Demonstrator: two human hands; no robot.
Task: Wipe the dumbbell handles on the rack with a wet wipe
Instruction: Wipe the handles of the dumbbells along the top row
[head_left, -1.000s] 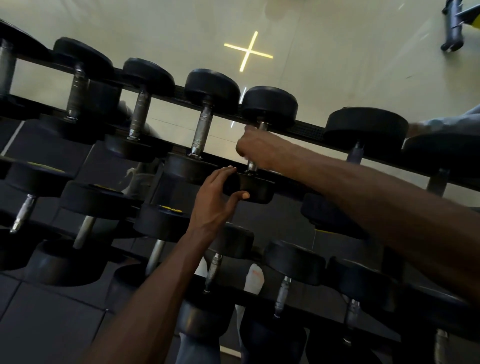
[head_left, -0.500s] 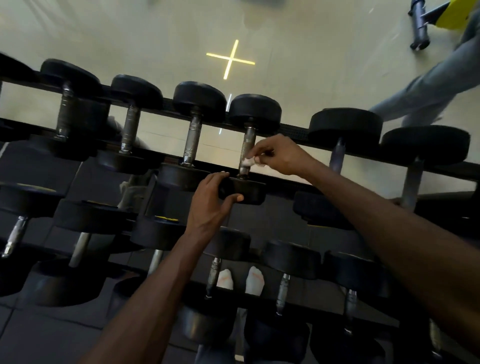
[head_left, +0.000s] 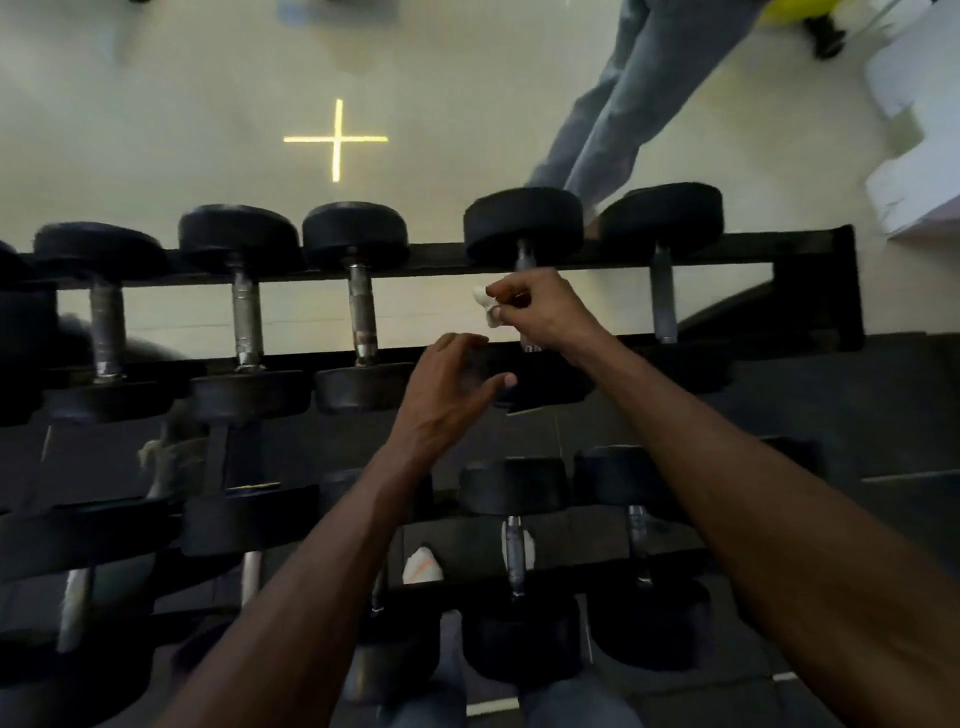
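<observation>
The dumbbell (head_left: 524, 244) under the wipe sat on the top tier of the rack (head_left: 810, 249), right of the frame's centre, its far head above the upper rail and its near head dark and partly hidden below the hands. Most of its metal handle (head_left: 523, 255) was covered by the right hand (head_left: 540, 312), whose fingers were curled round the handle with a white wet wipe (head_left: 485, 306) bunched between thumb and fingers and sticking out to the left. The left hand (head_left: 447, 395) hung just left of the near head, fingers spread and loosely bent, gripping nothing; whether the thumb touched the head could not be told. Three more dumbbells stood to the left on the same tier and one to the right, all with bare steel handles. A lower tier of dumbbells crossed the bottom half of the frame. On the pale floor beyond, a yellow cross (head_left: 336, 139) glowed at upper centre, and another person's grey-trousered legs (head_left: 623, 104) stood at upper right.
</observation>
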